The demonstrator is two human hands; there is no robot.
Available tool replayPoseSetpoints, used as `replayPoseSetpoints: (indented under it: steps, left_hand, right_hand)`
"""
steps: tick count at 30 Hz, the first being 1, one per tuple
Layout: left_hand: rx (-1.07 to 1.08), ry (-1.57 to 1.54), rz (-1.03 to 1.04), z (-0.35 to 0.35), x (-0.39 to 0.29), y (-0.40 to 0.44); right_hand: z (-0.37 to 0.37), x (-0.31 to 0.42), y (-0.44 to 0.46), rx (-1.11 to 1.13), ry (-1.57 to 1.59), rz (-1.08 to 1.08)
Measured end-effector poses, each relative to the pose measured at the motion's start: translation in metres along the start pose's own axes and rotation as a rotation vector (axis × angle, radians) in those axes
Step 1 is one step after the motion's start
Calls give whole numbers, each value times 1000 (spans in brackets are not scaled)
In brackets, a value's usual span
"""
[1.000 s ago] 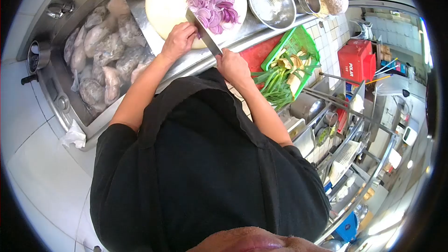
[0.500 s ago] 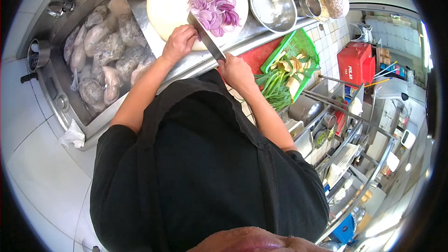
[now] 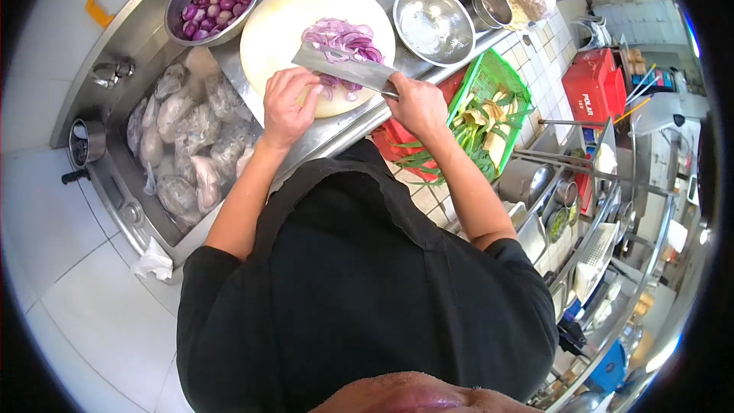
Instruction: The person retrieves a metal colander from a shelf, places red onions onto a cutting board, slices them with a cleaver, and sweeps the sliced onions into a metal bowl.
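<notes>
My right hand [image 3: 419,105] is closed around the handle of a cleaver [image 3: 352,70], its broad blade turned so the flat side shows. The blade lies across a heap of sliced purple onions [image 3: 336,33] on a round, pale cutting board [image 3: 267,27]. My left hand [image 3: 289,105] is by the blade's far end, over the board's near edge. Its thumb stands apart from the bent fingers and nothing shows in it; whether the fingertips touch the blade I cannot tell. Some slices lie below the blade, between it and the board's near edge.
Left of the board is a metal bowl of whole peeled purple onions [image 3: 215,9], above a sink [image 3: 130,176] with bagged meat [image 3: 195,126]. A metal bowl [image 3: 434,27] stands to the right. A green basket of leafy vegetables [image 3: 489,118] sits lower, beside the counter edge [image 3: 344,130].
The cleaver has turned from nearly edge-on to showing its flat side. My left hand has loosened, its thumb now apart from the fingers. The whole view has shifted slightly.
</notes>
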State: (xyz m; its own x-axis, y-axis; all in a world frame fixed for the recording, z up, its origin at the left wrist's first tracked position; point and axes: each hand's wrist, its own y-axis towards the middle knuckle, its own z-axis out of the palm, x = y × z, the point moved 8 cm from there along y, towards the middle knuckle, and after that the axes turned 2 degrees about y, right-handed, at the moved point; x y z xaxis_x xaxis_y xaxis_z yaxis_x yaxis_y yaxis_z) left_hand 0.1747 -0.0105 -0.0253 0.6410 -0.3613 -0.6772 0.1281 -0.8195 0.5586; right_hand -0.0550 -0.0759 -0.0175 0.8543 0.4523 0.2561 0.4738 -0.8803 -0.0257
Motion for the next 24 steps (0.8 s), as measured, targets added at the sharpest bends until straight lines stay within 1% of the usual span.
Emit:
replayPoseSetpoints:
  steps: [1,4,5,8,9,10,12,13,16,17,19,20,22,24]
  left_hand:
    - [174,19,-25,11,0,2]
    - [443,284,207,55,-19,2]
    - [651,360,211,85,-4,-10]
    - [764,309,172,117,11,-14]
    - [891,247,85,126,20,-11]
    - [912,228,38,132,33,-8]
    - [952,170,-49,153,58,-5]
    - [982,215,-95,151,65,0]
    - [908,-99,-239,137,85,3]
    - [766,-150,-287,127,96,0]
    - [480,-240,-379,111,108,-13]
    - [436,-50,-404,113,105,-23]
    - [337,331,-445,114,78,-40]
    - [347,456,-461,133,64,-38]
  right_hand:
    - [5,-7,1,-42,-19,-51]
    - [8,-14,-4,-122,-82,-179]
    - [5,-12,-6,-135,-93,-222]
    - [-2,-13,-12,-218,-158,-348]
    - [-5,-17,-13,-229,-171,-370]
    - [-7,-22,-15,-238,-187,-385]
    - [-14,-41,-18,-214,-111,-392]
    - [-17,-49,-21,-193,-78,-388]
    - [-22,-94,-27,-84,20,-109]
    - [-16,-115,-29,-57,145,65]
    - [6,-152,-31,-18,299,181]
    - [20,-170,-30,0,377,238]
    - [46,-191,-24,75,643,322]
    - [68,-200,-20,184,860,427]
